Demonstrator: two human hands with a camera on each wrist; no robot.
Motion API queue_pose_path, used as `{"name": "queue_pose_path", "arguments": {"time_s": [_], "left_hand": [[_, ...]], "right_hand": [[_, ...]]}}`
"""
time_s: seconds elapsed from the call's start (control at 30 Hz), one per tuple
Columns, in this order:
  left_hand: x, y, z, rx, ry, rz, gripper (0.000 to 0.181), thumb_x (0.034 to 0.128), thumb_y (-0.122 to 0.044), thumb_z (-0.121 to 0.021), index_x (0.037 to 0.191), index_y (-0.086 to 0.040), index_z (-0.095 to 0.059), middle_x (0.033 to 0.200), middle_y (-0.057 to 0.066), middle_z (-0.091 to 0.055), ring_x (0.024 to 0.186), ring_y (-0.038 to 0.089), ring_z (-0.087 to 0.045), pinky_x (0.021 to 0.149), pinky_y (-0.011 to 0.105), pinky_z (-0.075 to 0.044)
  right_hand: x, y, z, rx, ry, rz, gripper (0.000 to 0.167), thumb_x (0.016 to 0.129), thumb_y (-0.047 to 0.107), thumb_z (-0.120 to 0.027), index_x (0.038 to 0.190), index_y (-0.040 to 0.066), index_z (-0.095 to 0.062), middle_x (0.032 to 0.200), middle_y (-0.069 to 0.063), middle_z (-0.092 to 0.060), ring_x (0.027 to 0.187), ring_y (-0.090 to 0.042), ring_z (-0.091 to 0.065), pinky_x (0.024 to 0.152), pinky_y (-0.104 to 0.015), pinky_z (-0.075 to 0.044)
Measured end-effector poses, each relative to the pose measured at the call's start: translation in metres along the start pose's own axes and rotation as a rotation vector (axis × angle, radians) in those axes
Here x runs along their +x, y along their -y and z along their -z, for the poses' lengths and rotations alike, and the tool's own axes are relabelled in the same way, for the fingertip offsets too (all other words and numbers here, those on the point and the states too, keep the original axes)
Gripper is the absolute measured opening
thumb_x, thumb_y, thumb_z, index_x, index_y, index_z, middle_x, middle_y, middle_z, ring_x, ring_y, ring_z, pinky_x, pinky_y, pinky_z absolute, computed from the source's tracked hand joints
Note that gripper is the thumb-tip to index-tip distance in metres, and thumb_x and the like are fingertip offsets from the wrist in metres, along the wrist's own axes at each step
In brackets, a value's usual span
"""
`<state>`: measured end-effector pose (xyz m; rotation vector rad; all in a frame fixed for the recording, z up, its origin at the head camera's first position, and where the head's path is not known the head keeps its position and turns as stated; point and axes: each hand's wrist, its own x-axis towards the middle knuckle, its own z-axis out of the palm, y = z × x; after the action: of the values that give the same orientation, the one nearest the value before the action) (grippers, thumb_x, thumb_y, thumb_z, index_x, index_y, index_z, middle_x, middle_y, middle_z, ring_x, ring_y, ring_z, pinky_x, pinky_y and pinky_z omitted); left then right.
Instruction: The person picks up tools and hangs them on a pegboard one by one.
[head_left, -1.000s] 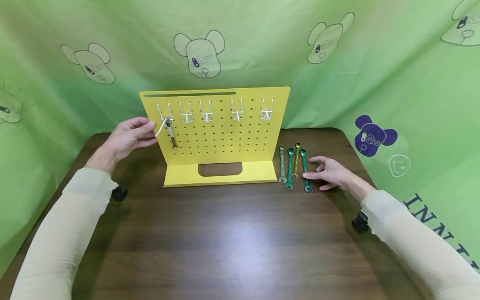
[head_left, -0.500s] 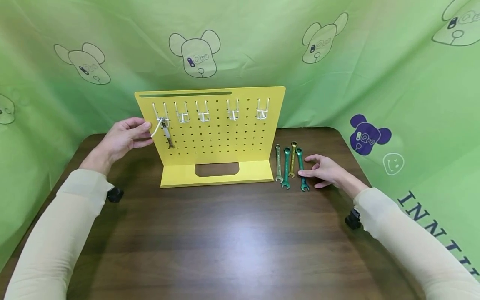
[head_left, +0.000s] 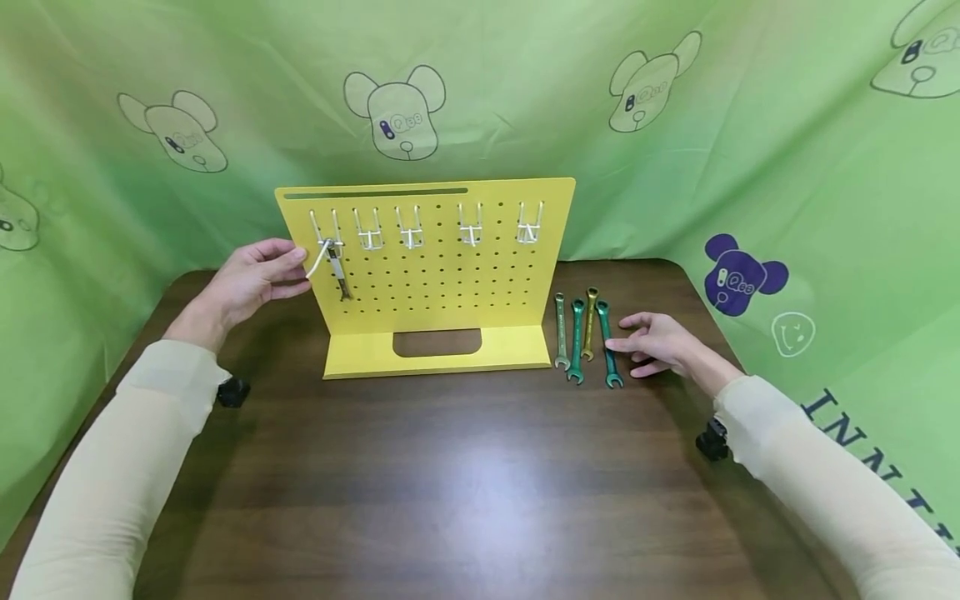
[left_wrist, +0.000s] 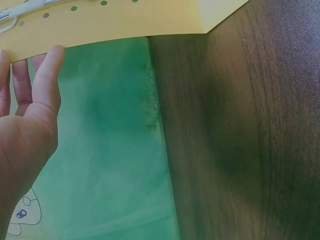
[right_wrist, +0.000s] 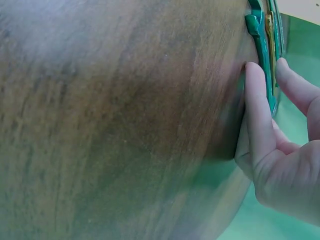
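Observation:
My left hand (head_left: 258, 271) grips the left edge of the upright yellow pegboard (head_left: 517, 333), thumb on the front and fingers behind; the left wrist view also has this hand (left_wrist: 32, 127) at the board's edge (left_wrist: 135, 22). A small silver wrench (head_left: 337, 268) hangs from the leftmost white hook (head_left: 318, 258). Beside the board's right side, my right hand (head_left: 663, 343) has its thumb tip at the rightmost green wrench (head_left: 611, 367), fingers loosely spread. In the right wrist view, thumb and forefinger of this hand (right_wrist: 287, 155) stand apart around the green wrench's (right_wrist: 262, 47) end.
Left of the rightmost wrench lie a silvery-green wrench (head_left: 561, 333), another green wrench (head_left: 576, 342) and a gold wrench (head_left: 589, 327). More white hooks (head_left: 469, 229) line the board's upper part. Green printed cloth (head_left: 525, 108) hangs behind the brown table (head_left: 420, 483).
The head view has shifted slightly. My right thumb has stayed at the rightmost wrench, with only small finger movement; my left hand keeps its grip on the board.

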<state>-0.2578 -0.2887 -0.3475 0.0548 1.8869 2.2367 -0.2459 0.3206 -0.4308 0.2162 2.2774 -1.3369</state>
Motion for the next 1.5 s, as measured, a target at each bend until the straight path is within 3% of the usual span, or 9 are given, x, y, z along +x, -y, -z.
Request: {"name": "queue_pose_path", "arguments": {"time_s": [0.37, 0.77, 1.0, 1.3, 1.5], "left_hand": [[-0.003, -0.002, 0.001, -0.01, 0.006, -0.02, 0.003, 0.0966, -0.007, -0.069, 0.097, -0.006, -0.071, 0.095, 0.006, -0.069, 0.087, 0.02, -0.072, 0.084, 0.037, -0.063], [-0.003, 0.003, 0.001, -0.016, 0.006, -0.008, 0.003, 0.0971, -0.008, -0.069, 0.097, -0.006, -0.072, 0.095, 0.005, -0.071, 0.088, 0.021, -0.072, 0.084, 0.037, -0.063], [-0.005, 0.004, 0.004, -0.013, 0.002, 0.004, 0.003, 0.0964, -0.009, -0.07, 0.098, -0.007, -0.072, 0.096, 0.005, -0.07, 0.089, 0.021, -0.072, 0.085, 0.037, -0.063], [-0.004, 0.001, 0.0, -0.004, -0.006, 0.01, 0.004, 0.0976, -0.008, -0.068, 0.098, -0.006, -0.071, 0.095, 0.006, -0.07, 0.087, 0.021, -0.072, 0.084, 0.037, -0.063], [-0.002, 0.0, -0.001, -0.007, -0.003, 0.023, 0.004, 0.0975, -0.007, -0.068, 0.097, -0.007, -0.072, 0.095, 0.006, -0.07, 0.087, 0.022, -0.073, 0.084, 0.038, -0.064]], "right_hand": [[0.004, 0.006, -0.005, -0.028, -0.009, -0.001, 0.081, 0.092, 0.025, -0.08, 0.151, -0.002, -0.031, 0.113, -0.017, -0.049, 0.081, -0.021, -0.052, 0.07, -0.041, -0.065], [0.004, 0.008, -0.012, -0.037, -0.033, -0.011, 0.076, 0.091, 0.019, -0.08, 0.148, -0.003, -0.035, 0.108, -0.013, -0.06, 0.08, -0.021, -0.058, 0.069, -0.039, -0.065], [0.005, 0.008, -0.012, 0.022, -0.021, -0.018, 0.073, 0.092, 0.008, -0.076, 0.151, -0.005, -0.035, 0.087, 0.001, -0.07, 0.078, -0.018, -0.061, 0.068, -0.039, -0.066], [0.005, 0.011, -0.011, -0.046, -0.062, -0.036, 0.064, 0.094, 0.009, -0.072, 0.148, -0.003, -0.04, 0.093, -0.008, -0.063, 0.078, -0.016, -0.062, 0.066, -0.038, -0.065], [0.002, 0.012, -0.007, -0.082, -0.017, -0.037, 0.064, 0.095, 0.011, -0.07, 0.148, -0.004, -0.038, 0.106, -0.015, -0.06, 0.086, -0.019, -0.061, 0.067, -0.037, -0.064]]}}
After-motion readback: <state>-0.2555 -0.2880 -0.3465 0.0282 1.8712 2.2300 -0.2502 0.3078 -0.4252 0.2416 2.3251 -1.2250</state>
